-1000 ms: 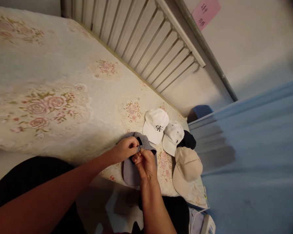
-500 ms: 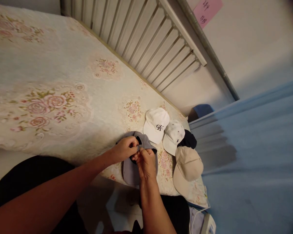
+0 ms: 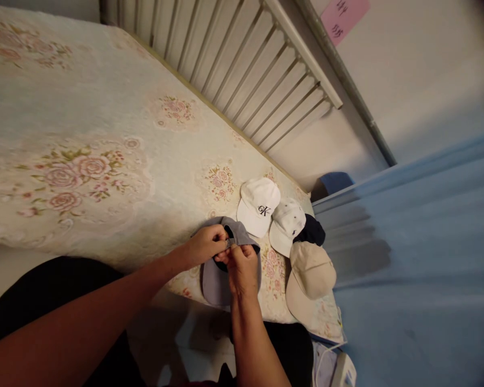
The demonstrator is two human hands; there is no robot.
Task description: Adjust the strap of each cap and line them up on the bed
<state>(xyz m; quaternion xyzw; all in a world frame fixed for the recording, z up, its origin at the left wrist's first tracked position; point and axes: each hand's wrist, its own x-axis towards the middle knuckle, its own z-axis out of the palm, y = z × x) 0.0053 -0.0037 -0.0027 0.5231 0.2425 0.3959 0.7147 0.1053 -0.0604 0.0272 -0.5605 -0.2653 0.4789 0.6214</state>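
A grey baseball cap (image 3: 215, 285) lies at the near edge of the flower-patterned surface, partly hidden by my hands. My left hand (image 3: 207, 244) pinches the cap's back strap near its buckle. Close against it, my right hand (image 3: 242, 266) grips the other side of the same strap, fingers curled in. Right beside the cap sits a white cap with black "CK" letters (image 3: 259, 207). Beyond that come a white cap with a small dark logo (image 3: 287, 226), a black cap (image 3: 311, 231) half covered, and a beige cap (image 3: 311, 277).
The floral-covered surface (image 3: 173, 161) stretches off to the left. Metal rails (image 3: 226, 59) run along its far side, with a pink note (image 3: 343, 19) on the wall. A blue curtain (image 3: 423, 258) hangs at the right. A white device with a cable (image 3: 344, 371) is at the lower right.
Both hands stay at the grey cap's strap, with only very slight finger movement. The other caps have not moved.
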